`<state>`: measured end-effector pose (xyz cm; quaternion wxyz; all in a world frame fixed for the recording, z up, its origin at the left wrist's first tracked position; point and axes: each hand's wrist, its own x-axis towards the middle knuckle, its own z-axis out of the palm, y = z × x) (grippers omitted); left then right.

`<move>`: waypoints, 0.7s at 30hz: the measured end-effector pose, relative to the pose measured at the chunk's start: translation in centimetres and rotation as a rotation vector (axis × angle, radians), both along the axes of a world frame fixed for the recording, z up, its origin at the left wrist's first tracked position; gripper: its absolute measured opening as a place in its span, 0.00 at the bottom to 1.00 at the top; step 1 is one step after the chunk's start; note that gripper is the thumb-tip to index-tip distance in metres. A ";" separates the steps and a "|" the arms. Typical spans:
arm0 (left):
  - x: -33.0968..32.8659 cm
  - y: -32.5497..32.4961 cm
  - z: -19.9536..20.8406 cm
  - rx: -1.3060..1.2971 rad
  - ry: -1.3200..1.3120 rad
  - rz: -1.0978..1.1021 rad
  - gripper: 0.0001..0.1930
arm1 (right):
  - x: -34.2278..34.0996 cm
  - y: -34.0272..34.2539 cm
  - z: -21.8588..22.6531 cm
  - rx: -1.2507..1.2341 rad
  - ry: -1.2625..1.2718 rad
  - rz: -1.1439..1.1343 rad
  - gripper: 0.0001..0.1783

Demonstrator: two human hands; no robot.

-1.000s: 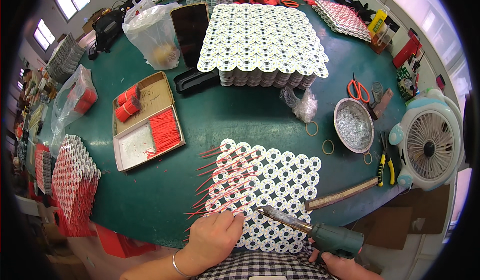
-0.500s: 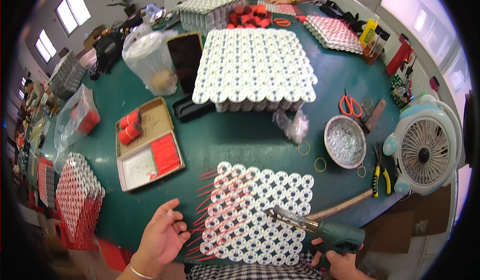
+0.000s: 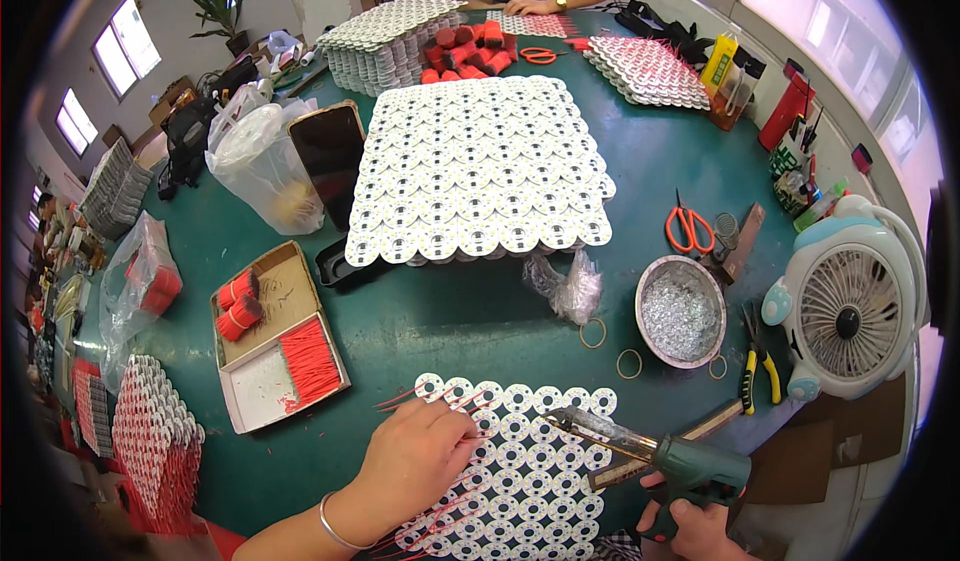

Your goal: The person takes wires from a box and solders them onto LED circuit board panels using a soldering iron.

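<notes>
In front of me lies a sheet of joined round white circuit boards [image 3: 537,483], with thin red wires [image 3: 455,509] across its left side. My left hand [image 3: 418,456] reaches over the upper left of the sheet. Its fingertips are pinched together at a red wire, partly hidden by the hand. My right hand [image 3: 692,529] grips the handle of a green soldering gun [image 3: 705,469] at the sheet's right edge. The gun's metal tip points left, just above the boards in the upper right part of the sheet.
A tall stack of board sheets [image 3: 480,176] stands beyond. A cardboard box [image 3: 255,416] with red wires lies left. To the right are a metal bowl [image 3: 640,311], orange-handled scissors [image 3: 690,229], pliers [image 3: 748,381] and a fan [image 3: 848,323]. A person's hand [image 3: 530,7] rests across the table.
My left hand has moved from beside the sheet up and right onto its boards, and its fingers have closed. The soldering gun stays over the sheet's right side. The view has shifted slightly.
</notes>
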<state>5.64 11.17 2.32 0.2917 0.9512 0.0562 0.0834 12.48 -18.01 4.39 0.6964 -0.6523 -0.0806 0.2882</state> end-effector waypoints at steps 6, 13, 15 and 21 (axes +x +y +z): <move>0.2 -0.1 -1.1 0.004 0.065 -0.016 0.05 | -0.3 0.5 0.8 -0.035 0.000 0.010 0.20; 0.7 -0.5 -1.0 0.138 0.158 -0.090 0.05 | -1.9 -1.0 -1.9 0.083 0.118 -0.137 0.35; 0.2 -1.2 -1.3 0.369 0.062 -0.112 0.06 | -2.6 -1.2 -1.6 0.070 0.120 -0.136 0.34; -1.4 -1.0 -2.2 0.230 -0.052 -0.051 0.07 | -3.6 -1.6 -2.2 0.075 0.057 -0.116 0.34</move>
